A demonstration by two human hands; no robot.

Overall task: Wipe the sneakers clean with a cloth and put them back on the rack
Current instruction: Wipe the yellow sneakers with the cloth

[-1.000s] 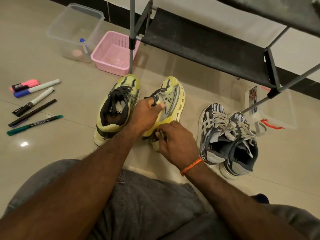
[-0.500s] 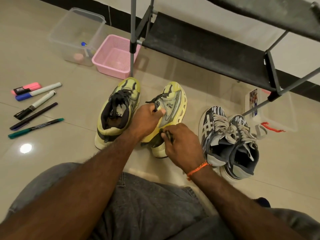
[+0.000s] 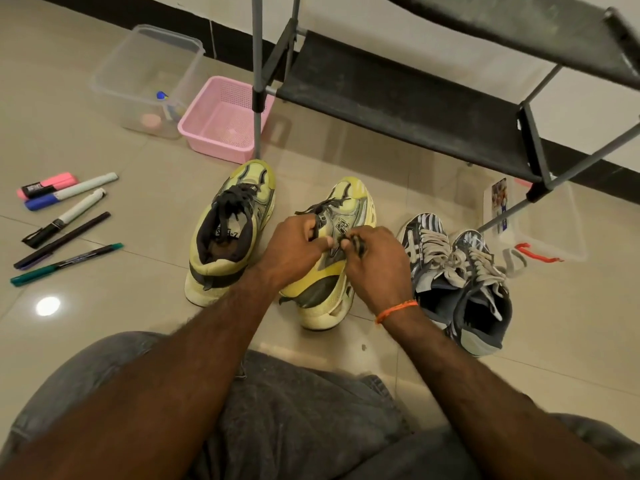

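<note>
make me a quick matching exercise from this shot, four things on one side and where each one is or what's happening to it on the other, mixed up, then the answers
Things:
1. pink basket
2. yellow sneaker with loose laces
3. pens
4. blue and white sneakers

Places or states:
A. lying in a row on the floor at the far left
B. held by both hands, which pinch its dark laces
C. on the floor beside the rack's grey leg
D. standing as a pair at the right, untouched

Pairs: 1-C, 2-B, 3-A, 4-D
</note>
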